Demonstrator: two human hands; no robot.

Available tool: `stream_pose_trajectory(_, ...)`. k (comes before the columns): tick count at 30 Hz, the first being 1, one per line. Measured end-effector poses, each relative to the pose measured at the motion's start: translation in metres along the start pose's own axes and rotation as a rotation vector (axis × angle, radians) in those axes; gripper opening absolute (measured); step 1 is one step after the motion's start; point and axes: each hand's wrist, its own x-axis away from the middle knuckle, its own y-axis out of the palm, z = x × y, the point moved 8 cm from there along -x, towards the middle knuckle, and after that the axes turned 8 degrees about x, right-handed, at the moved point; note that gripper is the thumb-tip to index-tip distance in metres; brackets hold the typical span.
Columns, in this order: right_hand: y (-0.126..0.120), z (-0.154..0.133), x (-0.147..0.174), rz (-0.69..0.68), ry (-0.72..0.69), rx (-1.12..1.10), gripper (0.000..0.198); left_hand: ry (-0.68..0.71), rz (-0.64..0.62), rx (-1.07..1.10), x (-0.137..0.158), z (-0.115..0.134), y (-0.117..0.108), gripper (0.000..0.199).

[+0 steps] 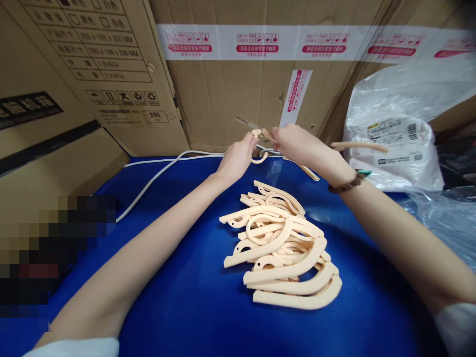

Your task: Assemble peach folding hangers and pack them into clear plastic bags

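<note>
Hook (256, 133) sits pinched in your left hand (238, 157) near the far side of the bench (178, 307); your right hand (296, 142) grips an arm piece (267, 134) just to its right, tip pointing left, the pile (275, 245) lying nearer you.

We'd tag storage/packing space: taped carton (223, 94) behind the fingers (253, 142), plastic-wrapped parcel (401, 134) right of them.

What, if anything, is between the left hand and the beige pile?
Nothing visible blocks it: blue surface shows between the left hand and the pile. A small curved piece shows beside that hand, short of the pile. The cable runs off to the left.
</note>
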Motion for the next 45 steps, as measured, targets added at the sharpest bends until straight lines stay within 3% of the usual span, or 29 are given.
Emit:
stream_pose_trajectory(3, 0.004, 0.011, -0.003, -0.023, -0.005, -0.173, 0.020, -0.034, -0.077, 0.009, 0.001, 0.002, 0.004, 0.033)
stream_pose_trajectory(6, -0.005, 0.032, -0.002, 0.072, 0.098, -0.352, 0.022, -0.073, -0.239, 0.090, 0.002, -0.001, 0.021, 0.033)
stream_pose_trajectory(10, -0.017, 0.045, -0.002, 0.152, 0.174, -0.597, 0.024, -0.123, -0.391, 0.116, 0.007, -0.014, 0.041, 0.019)
stream_pose_trajectory(13, -0.029, 0.043, -0.002, 0.222, 0.195, -0.766, 0.023, -0.145, -0.350, 0.105, 0.008, -0.021, 0.037, 0.021)
stream_pose_trajectory(17, -0.049, 0.036, 0.001, 0.352, 0.191, -0.899, 0.014, -0.167, -0.261, 0.166, 0.002, -0.018, 0.026, 0.041)
stream_pose_trajectory(19, -0.057, 0.036, 0.006, 0.419, 0.212, -0.946, 0.013, -0.205, -0.273, 0.298, 0.000, -0.014, 0.025, 0.060)
stream_pose_trajectory(21, -0.062, 0.041, 0.010, 0.487, 0.248, -0.964, 0.012, -0.281, -0.336, 0.587, -0.001, -0.009, 0.029, 0.068)
stream_pose_trajectory(24, -0.069, 0.051, 0.017, 0.557, 0.309, -0.758, 0.011, -0.391, -0.376, 1.065, 0.000, 0.000, 0.028, 0.038)
stream_pose_trajectory(26, -0.072, 0.052, 0.020, 0.534, 0.332, -0.469, 0.008, -0.404, -0.291, 1.206, -0.003, 0.002, 0.018, 0.017)
stream_pose_trajectory(28, -0.070, 0.039, 0.018, 0.439, 0.268, -0.160, 0.008, -0.414, -0.202, 1.243, -0.005, 0.000, 0.008, 0.010)
stream_pose_trajectory(31, -0.056, 0.006, 0.013, 0.279, 0.081, 0.110, 0.019, -0.439, -0.162, 1.204, -0.005, 0.000, 0.003, 0.012)
stream_pose_trajectory(35, -0.042, -0.029, 0.011, 0.186, -0.051, 0.228, 0.028, -0.426, -0.215, 1.110, -0.002, 0.009, 0.005, 0.023)
stream_pose_trajectory(42, -0.035, -0.032, 0.011, 0.185, -0.113, 0.191, 0.030, -0.473, -0.212, 0.938, 0.002, 0.008, -0.003, 0.033)
stream_pose_trajectory(45, -0.032, -0.031, 0.010, 0.134, -0.094, 0.145, 0.027, -0.416, -0.199, 0.755, -0.002, 0.005, -0.007, 0.033)
